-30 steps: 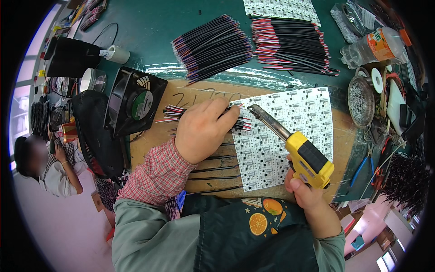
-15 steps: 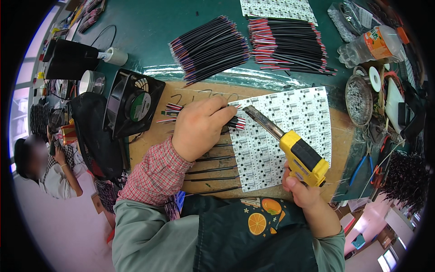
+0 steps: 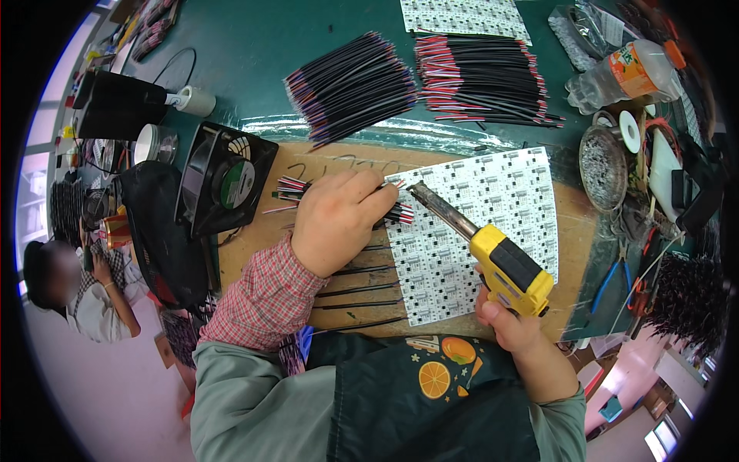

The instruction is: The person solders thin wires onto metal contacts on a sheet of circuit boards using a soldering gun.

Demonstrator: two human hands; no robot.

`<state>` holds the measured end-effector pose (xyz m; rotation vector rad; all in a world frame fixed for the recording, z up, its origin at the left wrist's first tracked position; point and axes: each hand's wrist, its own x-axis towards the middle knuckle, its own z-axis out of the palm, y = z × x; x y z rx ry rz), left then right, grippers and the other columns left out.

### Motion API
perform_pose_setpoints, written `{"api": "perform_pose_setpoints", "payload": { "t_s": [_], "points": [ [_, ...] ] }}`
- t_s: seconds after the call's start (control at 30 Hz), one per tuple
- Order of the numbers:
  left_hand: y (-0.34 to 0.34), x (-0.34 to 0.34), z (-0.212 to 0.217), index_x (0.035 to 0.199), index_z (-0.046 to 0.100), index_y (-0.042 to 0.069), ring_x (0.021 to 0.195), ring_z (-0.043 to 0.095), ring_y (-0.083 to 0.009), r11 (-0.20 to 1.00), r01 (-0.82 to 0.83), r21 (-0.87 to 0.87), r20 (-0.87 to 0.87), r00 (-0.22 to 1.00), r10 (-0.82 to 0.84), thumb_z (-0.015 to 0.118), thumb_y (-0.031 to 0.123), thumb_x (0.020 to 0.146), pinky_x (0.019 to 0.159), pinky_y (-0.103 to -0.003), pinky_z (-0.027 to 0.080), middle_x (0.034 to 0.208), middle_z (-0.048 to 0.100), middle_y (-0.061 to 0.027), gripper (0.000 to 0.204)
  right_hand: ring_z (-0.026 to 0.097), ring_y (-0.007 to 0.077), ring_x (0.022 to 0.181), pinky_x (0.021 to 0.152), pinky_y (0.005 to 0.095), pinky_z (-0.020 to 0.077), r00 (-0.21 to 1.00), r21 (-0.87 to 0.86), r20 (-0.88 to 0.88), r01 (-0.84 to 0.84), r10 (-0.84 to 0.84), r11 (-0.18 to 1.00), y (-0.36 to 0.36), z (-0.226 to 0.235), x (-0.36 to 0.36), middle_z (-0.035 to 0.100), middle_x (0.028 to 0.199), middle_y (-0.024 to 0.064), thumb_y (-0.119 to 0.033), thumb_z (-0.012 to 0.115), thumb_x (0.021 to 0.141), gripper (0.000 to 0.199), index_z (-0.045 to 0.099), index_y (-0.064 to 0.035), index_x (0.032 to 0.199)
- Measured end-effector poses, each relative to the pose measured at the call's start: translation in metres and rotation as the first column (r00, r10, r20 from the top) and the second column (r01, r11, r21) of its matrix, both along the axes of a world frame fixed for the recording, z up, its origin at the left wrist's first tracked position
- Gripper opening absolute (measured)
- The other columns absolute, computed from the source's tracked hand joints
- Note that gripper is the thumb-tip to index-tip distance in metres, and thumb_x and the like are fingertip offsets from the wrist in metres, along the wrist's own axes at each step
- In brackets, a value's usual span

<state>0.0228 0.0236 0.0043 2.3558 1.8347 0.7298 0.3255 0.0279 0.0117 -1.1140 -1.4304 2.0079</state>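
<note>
Left fingers (image 3: 382,194): pinched narrow on the tip of one thin wire (image 3: 397,184), pressing it at the left edge of the white circuit sheet (image 3: 493,200).
Left hand (image 3: 336,221): lies knuckles up over a small bunch of red-and-black wire ends (image 3: 291,187), which poke out on both sides of it.
Right hand (image 3: 512,323): wrapped shut around the grip of one yellow soldering gun (image 3: 508,266); its fingers are mostly hidden under the body.
Soldering gun tip (image 3: 416,187): one dark metal barrel, slanting up and left, ending just beside the left fingertips and the held wire.
Circuit sheet: one on the brown board (image 3: 323,165), a second (image 3: 464,15) at the far edge of the green table.
Soldered wires (image 3: 362,289): about four black leads run left from the sheet's near edge, below the left wrist.
Wire bundles: two large ones beyond the board, left (image 3: 350,85) and right (image 3: 481,77).
Fan (image 3: 225,179): one black, tilted, left of the board.
Bottle (image 3: 623,73): one, lying at the far right.
Blue pliers (image 3: 612,277): one pair, right of the board.
</note>
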Motion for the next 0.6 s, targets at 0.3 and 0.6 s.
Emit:
{"api": "perform_pose_setpoints", "payload": {
  "t_s": [0.3, 0.6],
  "points": [
    [0.003, 0.003, 0.003, 0.092, 0.066, 0.008, 0.078, 0.061, -0.03, 1.0, 0.011, -0.009, 0.051, 0.999, -0.011, 0.061, 0.001, 0.071, 0.065, -0.04, 0.049, 0.089, 0.062, -0.0094, 0.023, 0.059, 0.0088, 0.069, 0.063, 0.0278, 0.0489, 0.995, -0.014, 0.084, 0.05, -0.048, 0.999, -0.01, 0.0, 0.002, 0.061, 0.074, -0.0012, -0.014, 0.075, 0.083, 0.013, 0.063, -0.0078, 0.083],
    [-0.005, 0.007, 0.02, 0.099, 0.065, 0.003, 0.094, 0.062, -0.0361, 0.989, -0.072, -0.127, 0.023, 0.997, 0.076, 0.059, -0.009, 0.072, 0.081, -0.041, 0.049, 0.1, 0.063, -0.0158, 0.031, 0.055, 0.0119, 0.081, 0.073, 0.0302, 0.0463, 0.999, 0.16, -0.042, 0.039, -0.033, 0.986, -0.013, -0.01, -0.007, 0.061, 0.088, 0.0059, -0.023, 0.07, 0.089, 0.043, 0.055, -0.0036, 0.124]
  ]
}}
